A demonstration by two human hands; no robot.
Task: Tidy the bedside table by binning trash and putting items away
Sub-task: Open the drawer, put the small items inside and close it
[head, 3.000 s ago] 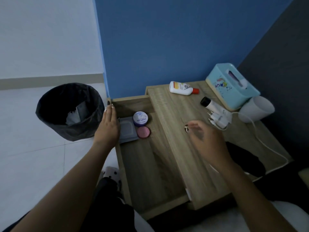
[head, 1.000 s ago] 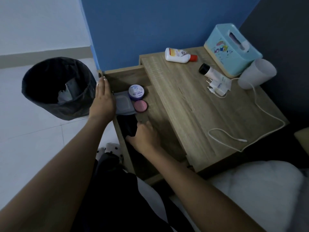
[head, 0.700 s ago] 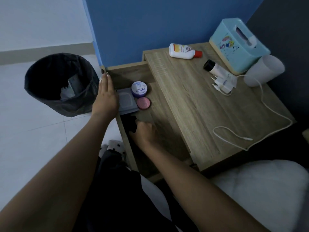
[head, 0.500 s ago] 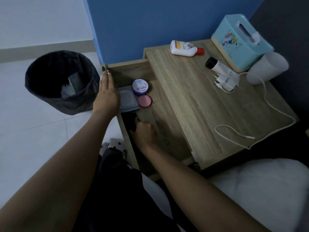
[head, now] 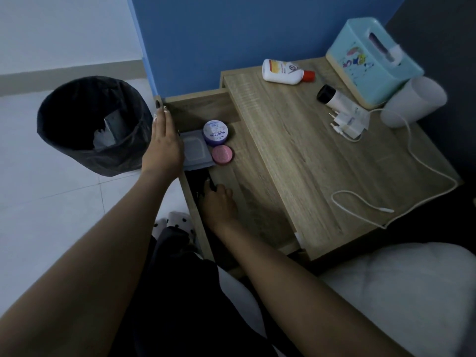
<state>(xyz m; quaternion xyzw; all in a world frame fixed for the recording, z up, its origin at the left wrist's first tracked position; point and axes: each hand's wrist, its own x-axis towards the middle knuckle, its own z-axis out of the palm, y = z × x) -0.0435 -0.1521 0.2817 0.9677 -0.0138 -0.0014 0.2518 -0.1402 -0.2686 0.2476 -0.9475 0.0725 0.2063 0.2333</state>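
The task looks partly done: inside the open drawer (head: 231,191) sit a purple jar (head: 215,132), a pink tin (head: 222,155), a grey packet (head: 195,150) and a dark item (head: 199,182), while a lotion bottle (head: 284,72), a tube (head: 334,99), a charger (head: 347,124) with its cable and a white cup (head: 414,101) remain on the tabletop beside the drawer. The left hand (head: 162,143) lies flat, fingers straight, on the drawer's outer edge. The right hand (head: 217,202) is loosely curled inside the drawer, fingertips on the dark item; whether it grips is unclear.

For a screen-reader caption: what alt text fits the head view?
A person's right hand presses a black item into an open drawer while the left hand rests on its side. The tabletop holds a bottle, tube, charger, cup and tissue box; a bin stands on the floor.
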